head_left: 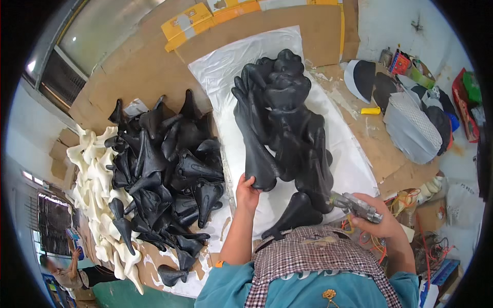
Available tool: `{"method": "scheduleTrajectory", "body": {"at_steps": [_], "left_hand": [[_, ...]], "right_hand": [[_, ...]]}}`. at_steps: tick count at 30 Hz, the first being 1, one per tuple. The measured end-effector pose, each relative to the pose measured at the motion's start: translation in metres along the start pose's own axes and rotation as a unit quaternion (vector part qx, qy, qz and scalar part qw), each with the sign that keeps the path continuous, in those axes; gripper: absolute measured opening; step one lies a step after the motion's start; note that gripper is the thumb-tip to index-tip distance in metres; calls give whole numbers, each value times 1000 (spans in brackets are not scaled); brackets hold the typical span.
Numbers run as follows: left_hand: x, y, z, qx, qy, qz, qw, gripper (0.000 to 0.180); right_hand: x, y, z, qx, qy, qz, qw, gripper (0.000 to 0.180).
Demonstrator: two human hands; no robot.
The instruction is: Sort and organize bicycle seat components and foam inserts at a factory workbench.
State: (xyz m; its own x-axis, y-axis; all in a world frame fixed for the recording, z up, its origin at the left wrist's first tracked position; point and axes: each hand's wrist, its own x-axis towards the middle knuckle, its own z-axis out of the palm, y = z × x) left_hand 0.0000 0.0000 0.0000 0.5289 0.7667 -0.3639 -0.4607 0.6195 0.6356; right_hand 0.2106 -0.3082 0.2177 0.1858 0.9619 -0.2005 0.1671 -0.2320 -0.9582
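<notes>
A heap of glossy black, bone-shaped moulded pieces lies on a white sheet in front of me. My left hand is closed at the rounded near end of one long black piece, thumb on its edge. In my right hand is a silver spray gun, its nozzle pointing left at the near end of another black piece. Between my arms, close to my checked apron, lies one more black piece.
On the left are a large pile of black pieces and a pile of cream-white ones. To the right sit a yellow-handled tool, grey and black pads and tangled cords. Cardboard lines the back. Another person stands far left.
</notes>
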Motion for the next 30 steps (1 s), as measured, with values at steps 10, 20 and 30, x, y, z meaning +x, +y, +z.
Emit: {"method": "scheduleTrajectory", "body": {"at_steps": [10,20,30], "left_hand": [[3,139,-17,-70,77,234,967,18],[71,5,-135,27,229,-197,953,22],[17,29,-58,53,120,-85,988,12]], "right_hand": [[27,-37,51,169,137,-120,969,60],[26,-21,82,157,46,-12,987,58],[32,-27,81,129,95,9,987,55]]}}
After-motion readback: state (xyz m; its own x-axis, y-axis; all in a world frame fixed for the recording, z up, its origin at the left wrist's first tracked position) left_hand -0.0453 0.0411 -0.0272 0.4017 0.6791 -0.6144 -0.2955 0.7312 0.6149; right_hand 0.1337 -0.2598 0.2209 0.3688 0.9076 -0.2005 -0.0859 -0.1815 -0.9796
